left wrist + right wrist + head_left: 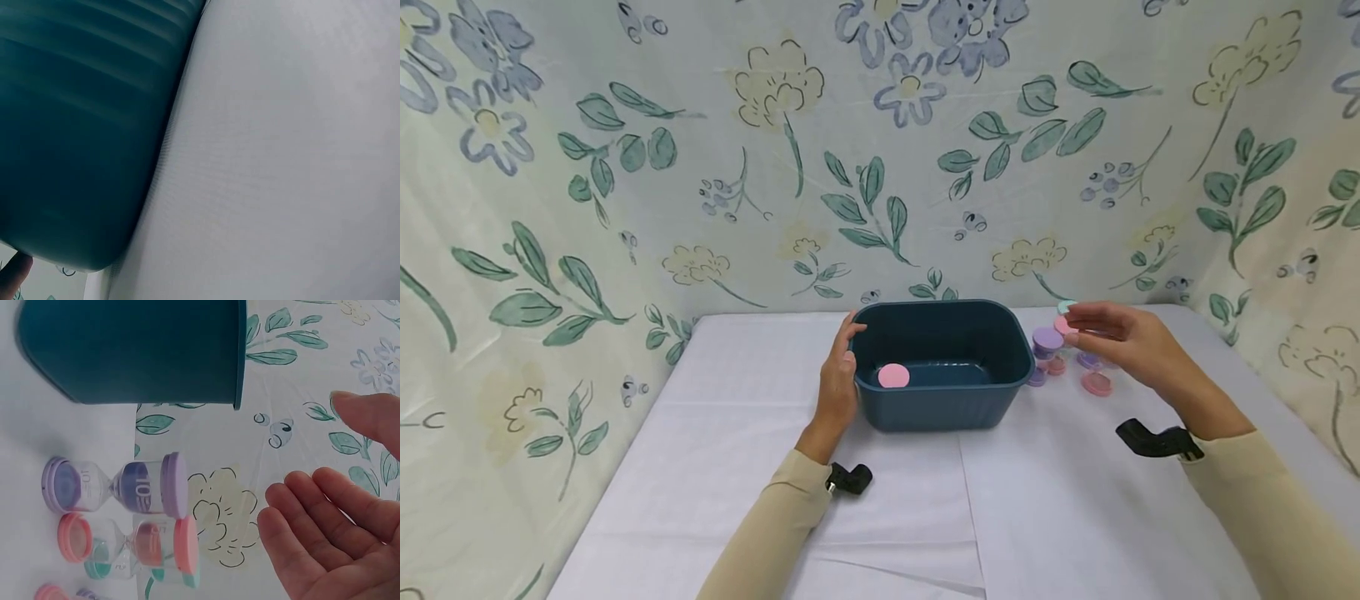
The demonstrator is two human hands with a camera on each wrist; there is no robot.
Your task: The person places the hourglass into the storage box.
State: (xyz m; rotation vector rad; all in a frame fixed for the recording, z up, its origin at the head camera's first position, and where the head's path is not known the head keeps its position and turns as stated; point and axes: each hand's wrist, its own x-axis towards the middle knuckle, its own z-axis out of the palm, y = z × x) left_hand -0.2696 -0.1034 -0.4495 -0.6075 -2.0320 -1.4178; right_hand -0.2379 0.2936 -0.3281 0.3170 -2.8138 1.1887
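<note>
A dark teal plastic bin (936, 412) stands on the table, and a pink round cap (893, 376) shows inside it. My left hand (837, 387) rests along the bin's left end, with its fingertips right at the rim; a fingertip shows by the bin's corner in the left wrist view. Right of the bin, my right hand (1112, 333) hovers by several sand timers, fingers extended and nothing between them and the thumb. Nearest the bin is a purple sand timer (112, 487). Beside it stands a pink sand timer (128, 540), partly covering a mint-green sand timer (97, 567).
More pink and purple timer ends (1096, 383) sit under and beside my right hand. A white cloth covers the table (895, 517). Behind it hangs a floral curtain (865, 125). Each wrist carries a black camera mount (1153, 439).
</note>
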